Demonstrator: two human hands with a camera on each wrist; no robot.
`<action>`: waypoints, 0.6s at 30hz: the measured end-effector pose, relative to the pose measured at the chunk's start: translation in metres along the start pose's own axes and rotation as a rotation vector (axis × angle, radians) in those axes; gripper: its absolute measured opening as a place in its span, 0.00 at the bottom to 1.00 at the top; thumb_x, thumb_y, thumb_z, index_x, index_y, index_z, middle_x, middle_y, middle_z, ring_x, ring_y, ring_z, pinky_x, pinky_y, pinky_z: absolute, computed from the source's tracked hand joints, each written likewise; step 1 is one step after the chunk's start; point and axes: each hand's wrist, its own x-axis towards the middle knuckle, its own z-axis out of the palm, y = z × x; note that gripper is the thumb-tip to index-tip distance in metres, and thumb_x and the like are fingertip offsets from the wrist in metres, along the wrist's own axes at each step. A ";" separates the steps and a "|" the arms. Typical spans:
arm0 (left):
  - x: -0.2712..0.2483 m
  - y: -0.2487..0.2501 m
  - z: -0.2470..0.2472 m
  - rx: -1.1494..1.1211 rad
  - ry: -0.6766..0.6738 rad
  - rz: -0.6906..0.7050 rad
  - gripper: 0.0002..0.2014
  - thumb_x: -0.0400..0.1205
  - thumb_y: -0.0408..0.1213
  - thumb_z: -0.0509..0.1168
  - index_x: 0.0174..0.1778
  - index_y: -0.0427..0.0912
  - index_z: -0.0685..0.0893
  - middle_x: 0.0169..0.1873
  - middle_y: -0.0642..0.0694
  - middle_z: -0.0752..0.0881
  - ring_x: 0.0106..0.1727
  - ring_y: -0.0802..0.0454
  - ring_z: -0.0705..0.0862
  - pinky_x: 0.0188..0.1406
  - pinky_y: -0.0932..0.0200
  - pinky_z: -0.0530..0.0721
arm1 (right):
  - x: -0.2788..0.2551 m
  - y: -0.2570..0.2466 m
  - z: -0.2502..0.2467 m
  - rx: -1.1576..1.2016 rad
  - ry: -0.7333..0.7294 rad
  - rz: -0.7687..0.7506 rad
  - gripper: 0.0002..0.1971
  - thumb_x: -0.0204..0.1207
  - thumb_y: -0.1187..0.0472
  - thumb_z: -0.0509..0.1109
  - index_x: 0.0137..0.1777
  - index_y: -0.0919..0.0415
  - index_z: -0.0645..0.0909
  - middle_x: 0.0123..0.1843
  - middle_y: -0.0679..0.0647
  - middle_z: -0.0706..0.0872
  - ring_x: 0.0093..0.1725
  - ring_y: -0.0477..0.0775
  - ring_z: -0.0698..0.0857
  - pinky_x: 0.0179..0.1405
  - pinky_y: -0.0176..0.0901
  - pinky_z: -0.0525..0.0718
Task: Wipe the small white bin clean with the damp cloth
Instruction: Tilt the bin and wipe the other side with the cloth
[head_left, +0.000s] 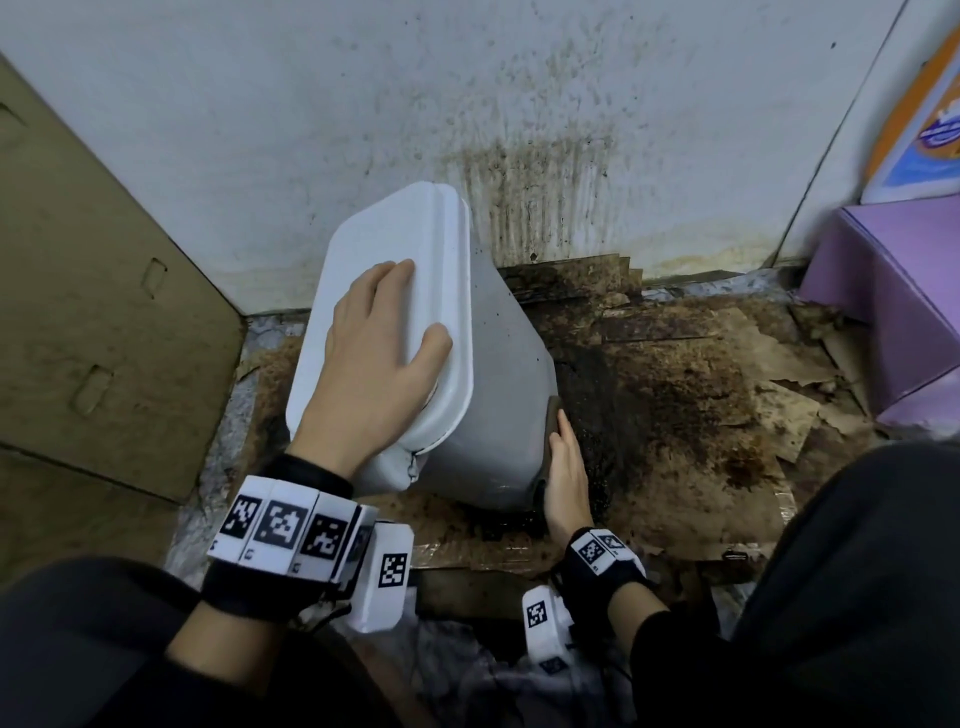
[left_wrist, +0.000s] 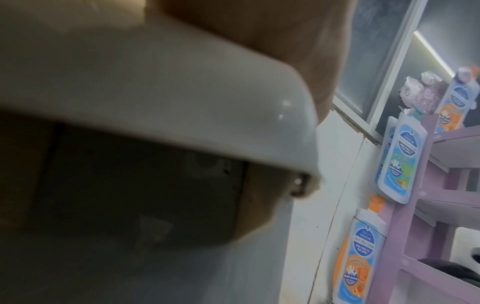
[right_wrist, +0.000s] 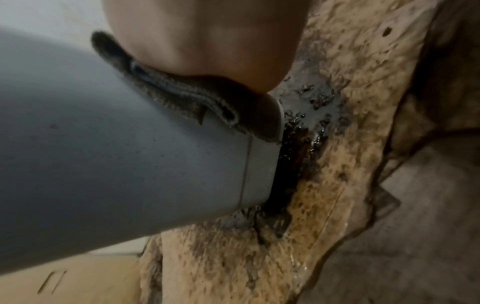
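Right grip (head_left: 563, 462) flat on cloth (right_wrist: 182, 96)

head overhead; wrists close beside bin (head_left: 483, 374)

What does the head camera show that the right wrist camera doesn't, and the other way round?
Only the head view shows the left hand lying flat on the bin's lid, the stained wall and a purple box. Only the right wrist view shows the grey cloth's folded hem close up and dark wet sludge at the bin's base. Both show the white bin, the right hand pressing the cloth against its side, and soiled cardboard underneath.
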 end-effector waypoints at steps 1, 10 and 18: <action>0.000 -0.001 -0.001 0.009 0.001 -0.001 0.34 0.83 0.54 0.54 0.87 0.46 0.62 0.85 0.49 0.63 0.86 0.51 0.59 0.86 0.45 0.58 | 0.000 -0.002 0.003 0.000 0.012 -0.008 0.26 0.94 0.53 0.48 0.92 0.51 0.58 0.92 0.47 0.60 0.91 0.48 0.59 0.92 0.53 0.54; 0.005 -0.009 0.000 0.113 -0.021 0.008 0.35 0.83 0.53 0.48 0.87 0.42 0.59 0.85 0.43 0.60 0.85 0.45 0.57 0.84 0.47 0.54 | -0.039 -0.079 0.042 0.087 0.005 -0.298 0.34 0.83 0.41 0.43 0.89 0.45 0.65 0.91 0.41 0.65 0.89 0.36 0.59 0.92 0.51 0.54; 0.003 -0.021 -0.003 0.104 -0.033 -0.002 0.39 0.82 0.58 0.47 0.88 0.42 0.57 0.87 0.43 0.59 0.86 0.47 0.55 0.85 0.48 0.53 | -0.052 -0.105 0.053 -0.066 -0.081 -0.662 0.28 0.92 0.53 0.47 0.91 0.57 0.62 0.92 0.49 0.63 0.92 0.46 0.58 0.91 0.56 0.57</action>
